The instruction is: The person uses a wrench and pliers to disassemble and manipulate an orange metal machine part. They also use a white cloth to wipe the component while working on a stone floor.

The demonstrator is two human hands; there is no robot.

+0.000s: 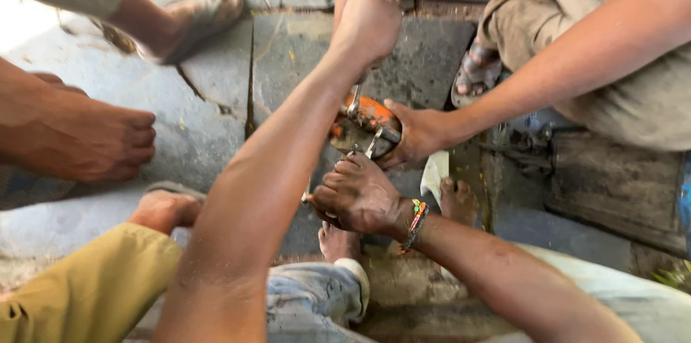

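Note:
An orange and grey metal part lies on the stone floor in the middle. My left hand is a closed fist above it, gripping the top of a thin metal tool that runs down into the part. My right hand, with a beaded bracelet at the wrist, is closed over the near edge of the part, beside a second metal rod. Another person's hand reaches in from the right and holds the part's far right side.
Cracked grey stone slabs cover the floor. Bare feet stand just below the part, and a sandalled foot is at upper right. Another foot is at upper left, a person's foot at left. A dark metal plate lies right.

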